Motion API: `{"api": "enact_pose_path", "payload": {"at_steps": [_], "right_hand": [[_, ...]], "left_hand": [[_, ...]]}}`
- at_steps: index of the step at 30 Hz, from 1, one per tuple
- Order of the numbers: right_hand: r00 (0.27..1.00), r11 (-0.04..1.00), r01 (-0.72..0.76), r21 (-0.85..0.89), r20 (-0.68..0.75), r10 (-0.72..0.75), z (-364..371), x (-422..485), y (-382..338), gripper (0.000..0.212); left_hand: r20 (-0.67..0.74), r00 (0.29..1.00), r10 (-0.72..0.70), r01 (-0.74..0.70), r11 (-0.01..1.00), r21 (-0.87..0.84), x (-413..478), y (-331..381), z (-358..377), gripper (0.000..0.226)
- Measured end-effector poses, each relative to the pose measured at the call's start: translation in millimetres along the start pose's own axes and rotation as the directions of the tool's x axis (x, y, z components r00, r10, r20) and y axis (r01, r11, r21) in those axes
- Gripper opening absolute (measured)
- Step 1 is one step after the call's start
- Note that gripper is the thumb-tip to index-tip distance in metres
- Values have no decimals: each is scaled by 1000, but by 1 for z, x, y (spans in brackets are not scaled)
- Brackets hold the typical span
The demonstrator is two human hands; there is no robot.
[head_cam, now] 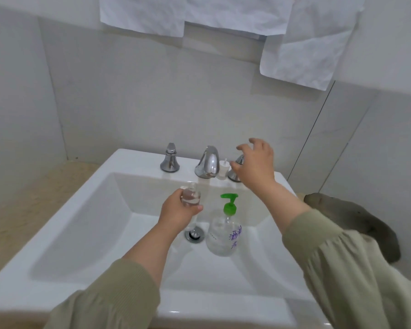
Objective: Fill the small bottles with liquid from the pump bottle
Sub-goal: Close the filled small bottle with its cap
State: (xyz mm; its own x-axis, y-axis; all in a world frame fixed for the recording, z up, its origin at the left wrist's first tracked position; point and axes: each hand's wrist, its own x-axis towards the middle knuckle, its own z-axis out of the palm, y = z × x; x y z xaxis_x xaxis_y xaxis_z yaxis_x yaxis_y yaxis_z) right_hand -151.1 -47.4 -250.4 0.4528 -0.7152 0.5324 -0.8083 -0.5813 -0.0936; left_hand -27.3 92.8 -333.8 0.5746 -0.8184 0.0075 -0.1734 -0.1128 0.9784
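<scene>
- The sink is a white square basin with a broad flat rim. Its sloping walls leave free room to the left of the left hand and in front of both forearms.
- Beyond the hands the rim's back ledge is crowded. A chrome faucet stands between two chrome taps, and a small white cap stands just right of the faucet.
- The wall rises straight behind the ledge, and crumpled paper hangs high above the hands.
- A speckled beige counter lies left of the left hand, and a dark rounded lump lies right of the right forearm.
- The pump bottle is clear and round-bodied, with a green pump head and purple writing. It stands in the basin just right of the left wrist, under the right forearm and beside the chrome drain.
- We see the left hand curled round a small bottle of clear glass or plastic. It is partly full and held above the basin, behind the drain.
- The right hand is wide, with fingers spread and bent, and holds nothing. It hovers over the right tap, near the cap, and we cannot tell whether it touches the tap.
</scene>
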Motion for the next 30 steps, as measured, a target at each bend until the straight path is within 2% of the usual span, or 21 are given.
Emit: {"api": "enact_pose_path", "payload": {"at_steps": [2, 5, 8, 12, 18, 20, 24, 30], "right_hand": [[982, 975, 99, -201, 180, -62, -2, 23, -6, 56], [912, 904, 279, -325, 384, -144, 5, 43, -15, 63], [856, 865, 362, -348, 492, -160, 16, 55, -19, 60], [826, 895, 330, -299, 550, -121, 25, 69, -20, 53], [849, 916, 295, -273, 515, -119, 35, 70, -19, 28], [867, 926, 271, -262, 485, -116, 33, 67, -18, 26], [935, 953, 200, -226, 336, -117, 17, 60, -16, 25], [993, 998, -4, 65, 115, -3, -17, 22, -13, 33]], "left_hand": [[-4, 1000, 10, -10, 1000, 1, 1, -1, 2, 26], [13, 1000, 17, -17, 1000, 5, 3, -1, 5, 27], [26, 1000, 11, -11, 1000, -2, 7, -2, 7, 28], [29, 1000, -3, 3, 1000, 3, 11, -3, 10, 27], [21, 1000, -2, 2, 1000, 5, 15, -3, 11, 29], [21, 1000, -4, 4, 1000, 6, 14, -3, 10, 29], [19, 1000, 4, -5, 1000, 13, 12, -3, 9, 28], [41, 999, 15, -19, 997, 79, 4, -1, 8, 31]]}}
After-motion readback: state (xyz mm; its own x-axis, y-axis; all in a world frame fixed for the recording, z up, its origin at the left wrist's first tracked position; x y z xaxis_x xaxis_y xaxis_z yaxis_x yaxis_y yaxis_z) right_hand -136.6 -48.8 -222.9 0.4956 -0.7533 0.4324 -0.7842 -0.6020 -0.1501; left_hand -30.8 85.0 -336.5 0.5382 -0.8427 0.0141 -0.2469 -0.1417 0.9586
